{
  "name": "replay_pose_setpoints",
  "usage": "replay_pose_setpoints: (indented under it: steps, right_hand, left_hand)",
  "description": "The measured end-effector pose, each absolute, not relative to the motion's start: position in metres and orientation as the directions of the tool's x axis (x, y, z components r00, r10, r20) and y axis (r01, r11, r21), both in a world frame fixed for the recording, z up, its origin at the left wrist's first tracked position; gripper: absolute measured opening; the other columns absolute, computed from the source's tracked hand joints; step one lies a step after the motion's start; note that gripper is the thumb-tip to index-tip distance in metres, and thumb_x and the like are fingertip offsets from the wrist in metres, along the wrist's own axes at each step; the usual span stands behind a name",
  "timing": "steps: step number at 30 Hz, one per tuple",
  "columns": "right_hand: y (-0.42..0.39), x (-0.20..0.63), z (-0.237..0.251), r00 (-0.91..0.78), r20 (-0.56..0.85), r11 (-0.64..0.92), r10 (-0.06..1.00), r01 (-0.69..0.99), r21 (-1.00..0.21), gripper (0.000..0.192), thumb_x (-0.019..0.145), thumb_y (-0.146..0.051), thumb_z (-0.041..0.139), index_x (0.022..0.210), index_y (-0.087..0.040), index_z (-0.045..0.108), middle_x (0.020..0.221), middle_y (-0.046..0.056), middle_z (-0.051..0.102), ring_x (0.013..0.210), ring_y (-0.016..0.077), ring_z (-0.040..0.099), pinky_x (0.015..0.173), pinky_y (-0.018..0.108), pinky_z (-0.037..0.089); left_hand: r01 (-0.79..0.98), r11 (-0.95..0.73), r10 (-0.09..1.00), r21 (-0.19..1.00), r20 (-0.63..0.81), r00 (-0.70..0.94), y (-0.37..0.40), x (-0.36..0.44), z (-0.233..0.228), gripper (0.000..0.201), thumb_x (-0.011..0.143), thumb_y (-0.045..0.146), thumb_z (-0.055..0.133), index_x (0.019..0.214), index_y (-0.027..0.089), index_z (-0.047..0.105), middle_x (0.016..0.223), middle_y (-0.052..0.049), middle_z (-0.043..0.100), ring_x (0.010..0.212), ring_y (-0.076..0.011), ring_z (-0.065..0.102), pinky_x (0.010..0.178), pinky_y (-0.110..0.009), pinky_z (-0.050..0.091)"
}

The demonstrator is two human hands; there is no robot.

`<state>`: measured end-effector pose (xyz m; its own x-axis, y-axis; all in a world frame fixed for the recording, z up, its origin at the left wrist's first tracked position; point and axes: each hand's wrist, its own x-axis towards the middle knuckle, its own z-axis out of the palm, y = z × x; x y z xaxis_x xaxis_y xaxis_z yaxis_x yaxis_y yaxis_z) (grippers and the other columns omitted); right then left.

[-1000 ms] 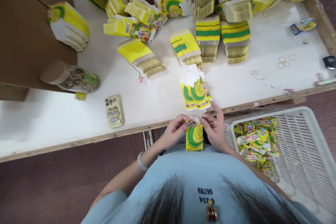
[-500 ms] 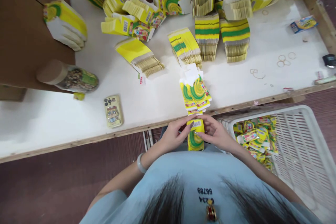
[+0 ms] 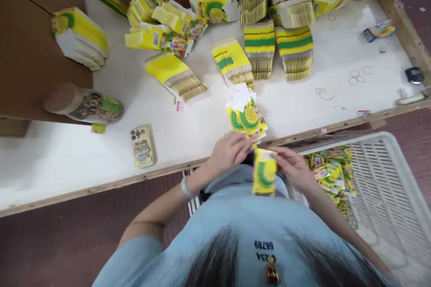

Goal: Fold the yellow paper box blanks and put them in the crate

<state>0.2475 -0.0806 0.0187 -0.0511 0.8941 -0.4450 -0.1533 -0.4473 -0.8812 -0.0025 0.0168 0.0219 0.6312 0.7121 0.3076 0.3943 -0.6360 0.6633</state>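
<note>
A small yellow carton (image 3: 264,172) with a green swirl, blurred by motion, hangs from the fingers of my right hand (image 3: 292,165) in front of my shirt. My left hand (image 3: 230,152) is at the table's front edge, its fingers drawn together and bent against the near end of a loose pile of flat yellow cartons (image 3: 247,116). Whether those fingers pinch anything is hidden. Just behind the pile lies a fanned stack of flat cartons (image 3: 232,60), with another fanned stack (image 3: 175,76) to its left.
A white plastic basket (image 3: 387,179) at lower right holds several filled yellow packs (image 3: 333,170). On the table are a phone (image 3: 143,145), a lidded jar (image 3: 97,105), more carton stacks (image 3: 259,45), rubber bands (image 3: 357,77) and a blue box (image 3: 380,31). Cardboard (image 3: 40,31) stands at the left.
Both hands were together on the yellow carton. My left hand has let go and moved up to the pile; my right hand has carried the carton a little to the right.
</note>
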Motion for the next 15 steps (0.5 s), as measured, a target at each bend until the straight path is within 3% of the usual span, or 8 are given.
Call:
replay_pose_setpoints:
  steps: [3, 4, 6, 8, 9, 11, 15]
  right_hand:
    - [-0.104, 0.325, 0.024, 0.223, -0.361, -0.41, 0.905, 0.238, -0.88, 0.043, 0.087, -0.062, 0.068, 0.112, -0.028, 0.076, 0.107, 0.009, 0.08, 0.089, 0.025, 0.076, 0.075, 0.038, 0.064]
    - [-0.114, 0.353, 0.026, 0.261, -0.334, -0.417, 0.906, 0.412, -0.81, 0.044, 0.085, -0.064, 0.066, 0.108, -0.028, 0.077, 0.107, 0.011, 0.08, 0.092, 0.0291, 0.076, 0.078, 0.043, 0.063]
    - [-0.132, 0.398, 0.027, 0.314, -0.324, -0.448, 0.892, 0.705, -0.55, 0.045, 0.086, -0.063, 0.064, 0.108, -0.027, 0.077, 0.105, 0.016, 0.079, 0.098, 0.0376, 0.075, 0.087, 0.055, 0.059]
    - [-0.141, 0.419, 0.027, 0.372, -0.226, -0.429, 0.9, 0.849, -0.308, 0.054, 0.086, -0.064, 0.062, 0.119, -0.022, 0.073, 0.106, 0.022, 0.076, 0.105, 0.0457, 0.072, 0.094, 0.066, 0.053]
    - [-0.139, 0.419, 0.027, 0.375, -0.154, -0.403, 0.914, 0.881, -0.248, 0.059, 0.087, -0.065, 0.06, 0.124, -0.02, 0.07, 0.108, 0.024, 0.075, 0.108, 0.0479, 0.071, 0.096, 0.068, 0.051]
    - [-0.122, 0.401, 0.028, 0.315, -0.007, -0.306, 0.949, 0.914, -0.266, 0.063, 0.092, -0.064, 0.055, 0.133, -0.018, 0.065, 0.117, 0.026, 0.072, 0.114, 0.0471, 0.069, 0.101, 0.067, 0.05]
    - [-0.046, 0.32, 0.036, 0.191, 0.316, -0.008, 0.929, 0.867, -0.499, 0.051, 0.099, -0.05, 0.055, 0.142, -0.022, 0.057, 0.137, 0.019, 0.067, 0.134, 0.0366, 0.06, 0.113, 0.06, 0.048]
  left_hand:
    - [0.6, -0.541, 0.841, 0.589, 0.372, 0.393, 0.089, 0.01, 0.019, 0.052, 0.098, 0.053, 0.06, 0.136, 0.018, 0.059, 0.123, -0.016, 0.066, 0.118, -0.0299, 0.061, 0.105, -0.048, 0.049]
    - [0.643, -0.482, 0.875, 0.595, 0.361, 0.321, 0.113, 0.015, 0.016, 0.063, 0.09, 0.057, 0.07, 0.137, 0.017, 0.057, 0.128, -0.017, 0.063, 0.121, -0.0316, 0.058, 0.107, -0.05, 0.047]
    - [0.685, -0.402, 0.915, 0.608, 0.292, 0.278, 0.154, 0.023, 0.008, 0.072, 0.075, 0.056, 0.086, 0.13, 0.016, 0.061, 0.128, -0.018, 0.062, 0.122, -0.0345, 0.056, 0.108, -0.052, 0.045]
    - [0.693, -0.38, 0.925, 0.613, 0.229, 0.304, 0.183, 0.031, -0.001, 0.052, 0.073, 0.048, 0.09, 0.11, 0.017, 0.07, 0.118, -0.015, 0.064, 0.12, -0.0347, 0.056, 0.108, -0.052, 0.044]
    - [0.68, -0.387, 0.92, 0.623, 0.216, 0.326, 0.194, 0.033, -0.004, 0.039, 0.076, 0.044, 0.088, 0.1, 0.017, 0.071, 0.112, -0.013, 0.066, 0.118, -0.0333, 0.057, 0.108, -0.052, 0.043]
    - [0.62, -0.431, 0.899, 0.656, 0.252, 0.358, 0.208, 0.035, -0.007, 0.024, 0.086, 0.04, 0.08, 0.088, 0.018, 0.07, 0.104, -0.01, 0.067, 0.111, -0.0291, 0.061, 0.107, -0.05, 0.045]
    - [0.464, -0.558, 0.829, 0.688, 0.477, 0.291, 0.215, 0.034, 0.006, 0.03, 0.094, 0.05, 0.069, 0.088, 0.02, 0.068, 0.104, -0.008, 0.067, 0.106, -0.0238, 0.065, 0.098, -0.042, 0.052]
